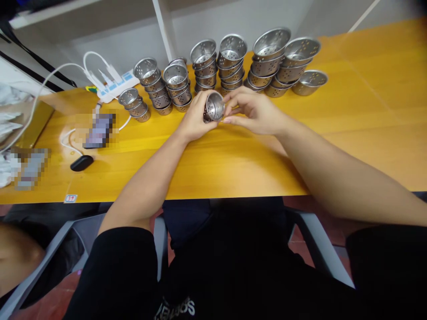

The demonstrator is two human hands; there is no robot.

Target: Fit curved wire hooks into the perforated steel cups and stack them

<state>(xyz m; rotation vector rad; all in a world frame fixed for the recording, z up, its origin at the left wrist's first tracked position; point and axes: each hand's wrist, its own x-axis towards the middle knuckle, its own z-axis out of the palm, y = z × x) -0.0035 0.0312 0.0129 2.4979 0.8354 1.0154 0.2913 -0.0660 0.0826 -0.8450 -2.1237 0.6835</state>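
Observation:
My left hand (pixel 196 116) is wrapped round a small perforated metal cup (pixel 215 106), tilted so its mouth faces right and toward me. Close to the cup's rim, my right hand (pixel 248 111) has its fingers apart and curved; whether the fingertips touch the rim I cannot tell. Just behind the hands stand stacks of similar perforated cups, among them one stack (pixel 232 51) straight behind and a wider one (pixel 271 46) to its right. At the right end sits a single low cup (pixel 309 83).
On the left are a white power strip (pixel 118 84) with plugs and cables, a blurred phone (pixel 100 130) and a black oval device (pixel 82 163). Another blurred device (pixel 32 169) lies near white packets. A grey panel backs the yellow table (pixel 367 111). Another person's arm shows lower left.

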